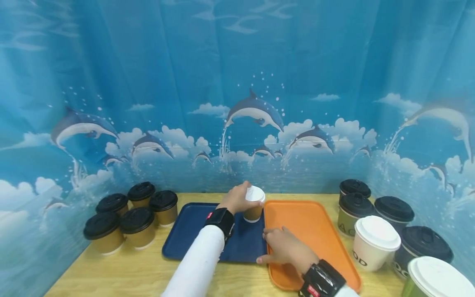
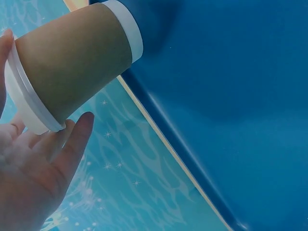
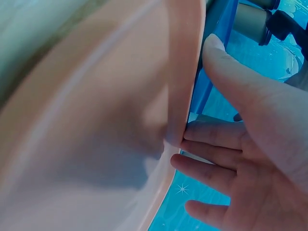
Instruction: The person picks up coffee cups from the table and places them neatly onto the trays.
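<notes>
My left hand [image 1: 236, 199] grips a brown paper cup [image 1: 253, 213] by its white lid [image 2: 26, 98], at the far right corner of the dark blue tray [image 1: 196, 231]. In the left wrist view the cup's white base [image 2: 129, 29] faces the tray; whether it touches cannot be told. To its right lies an orange tray [image 1: 308, 231], side by side with the blue one. My right hand [image 1: 283, 245] is over the orange tray's left part, holding nothing. Its fingers are spread and fairly straight at the tray's rim [image 3: 185, 72] in the right wrist view.
Several brown cups with black lids [image 1: 137, 227] stand in a group on the left of the wooden table [image 1: 148, 276]. On the right are larger cups, some with black lids [image 1: 394, 208], others with white lids [image 1: 377, 233]. A dolphin-print curtain [image 1: 237, 82] hangs behind.
</notes>
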Action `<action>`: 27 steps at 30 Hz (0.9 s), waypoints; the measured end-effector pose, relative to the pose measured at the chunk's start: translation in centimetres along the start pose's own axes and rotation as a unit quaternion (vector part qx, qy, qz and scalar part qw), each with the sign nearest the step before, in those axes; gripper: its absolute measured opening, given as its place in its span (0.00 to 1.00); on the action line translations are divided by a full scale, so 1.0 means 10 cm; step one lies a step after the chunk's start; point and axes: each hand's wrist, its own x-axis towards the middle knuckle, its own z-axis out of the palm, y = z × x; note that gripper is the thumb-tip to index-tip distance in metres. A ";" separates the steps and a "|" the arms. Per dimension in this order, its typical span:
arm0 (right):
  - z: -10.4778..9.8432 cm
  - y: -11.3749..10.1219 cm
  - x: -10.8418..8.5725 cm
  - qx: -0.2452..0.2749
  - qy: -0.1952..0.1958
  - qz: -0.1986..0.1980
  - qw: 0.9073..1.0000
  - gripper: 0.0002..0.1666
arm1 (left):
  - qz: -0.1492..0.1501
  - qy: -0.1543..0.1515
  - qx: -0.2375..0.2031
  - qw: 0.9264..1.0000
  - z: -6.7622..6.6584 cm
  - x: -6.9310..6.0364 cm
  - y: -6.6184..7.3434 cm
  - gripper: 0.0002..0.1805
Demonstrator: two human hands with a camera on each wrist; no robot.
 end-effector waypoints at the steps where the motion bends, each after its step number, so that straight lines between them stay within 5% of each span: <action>1: 0.00 0.00 0.00 0.000 0.000 0.000 1.000 0.44 | 0.000 -0.001 -0.001 1.000 0.00 0.00 0.00 0.45; 27: -0.06 -0.04 -0.01 -0.052 0.018 -0.022 0.998 0.39 | 0.015 0.021 -0.004 1.000 0.08 -0.06 -0.05 0.44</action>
